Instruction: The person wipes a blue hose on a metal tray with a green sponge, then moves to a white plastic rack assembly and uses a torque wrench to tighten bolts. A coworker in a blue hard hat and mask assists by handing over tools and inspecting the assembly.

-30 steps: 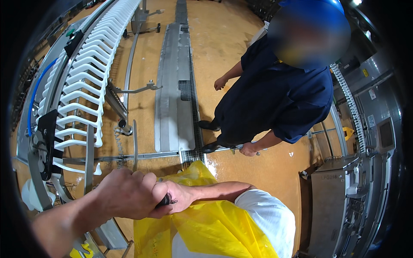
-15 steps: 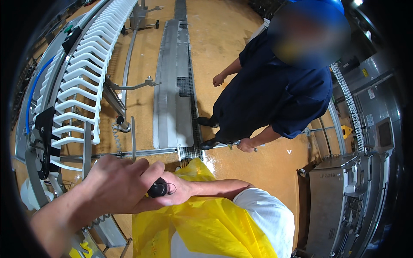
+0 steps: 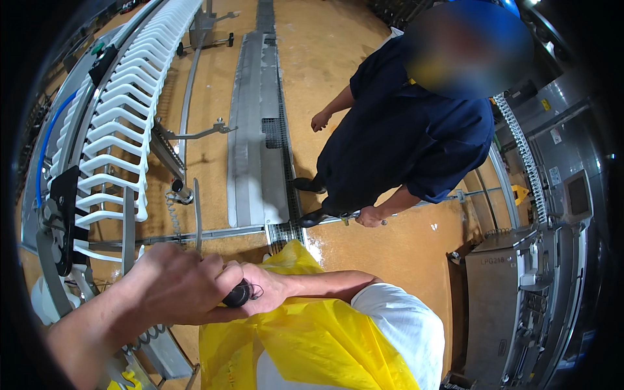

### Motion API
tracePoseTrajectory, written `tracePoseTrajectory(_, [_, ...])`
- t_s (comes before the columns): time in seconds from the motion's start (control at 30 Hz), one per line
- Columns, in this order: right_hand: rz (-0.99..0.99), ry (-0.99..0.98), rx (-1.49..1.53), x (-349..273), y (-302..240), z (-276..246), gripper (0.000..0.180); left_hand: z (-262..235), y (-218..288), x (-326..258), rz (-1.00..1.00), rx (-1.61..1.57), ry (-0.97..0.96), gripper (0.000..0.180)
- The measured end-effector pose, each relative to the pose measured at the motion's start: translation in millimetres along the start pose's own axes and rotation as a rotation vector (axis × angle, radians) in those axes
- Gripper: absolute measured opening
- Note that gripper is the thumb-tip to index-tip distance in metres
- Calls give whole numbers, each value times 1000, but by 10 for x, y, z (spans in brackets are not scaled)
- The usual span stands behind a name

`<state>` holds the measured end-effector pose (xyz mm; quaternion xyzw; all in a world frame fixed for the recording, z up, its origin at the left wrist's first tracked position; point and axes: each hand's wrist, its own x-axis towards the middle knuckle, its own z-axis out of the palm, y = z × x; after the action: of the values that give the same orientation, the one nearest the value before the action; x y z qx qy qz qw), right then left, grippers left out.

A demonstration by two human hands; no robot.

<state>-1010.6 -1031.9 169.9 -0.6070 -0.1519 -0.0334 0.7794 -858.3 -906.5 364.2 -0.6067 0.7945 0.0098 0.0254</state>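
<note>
In front of my body, at the lower left, my two hands are pressed together. My left hand point(image 3: 172, 281) reaches in from the left with its fingers curled over. From the other side comes my right hand point(image 3: 265, 286), closed, its arm bent across my yellow apron. A black, round-ended object point(image 3: 238, 294) sticks out between them, with a thin dark loop of cord or wire beside it. Most of that object is hidden inside the grip, so its kind does not show. Just beyond my left hand is a conveyor point(image 3: 114, 159) with white angled slats.
A person point(image 3: 409, 130) in dark navy clothes and a blue head covering stands ahead to the right, hands low. A metal floor drain cover point(image 3: 253, 149) runs away down the middle. At right stands a steel machine cabinet point(image 3: 487, 312). Metal bars point(image 3: 195, 130) jut out near the conveyor.
The view has shifted slightly. My hands have sunk a little and still hold the black object between them. The other person stands in nearly the same pose.
</note>
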Motion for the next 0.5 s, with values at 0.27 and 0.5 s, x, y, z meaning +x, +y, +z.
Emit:
tracePoseTrajectory(0.27, [-31, -32, -62, 15, 32, 4, 27, 93, 19, -27, -4, 11, 7, 59])
tracePoseTrajectory(0.5, [-29, -24, 26, 24, -47, 17, 27, 73, 27, -25, -1, 33, 5, 62])
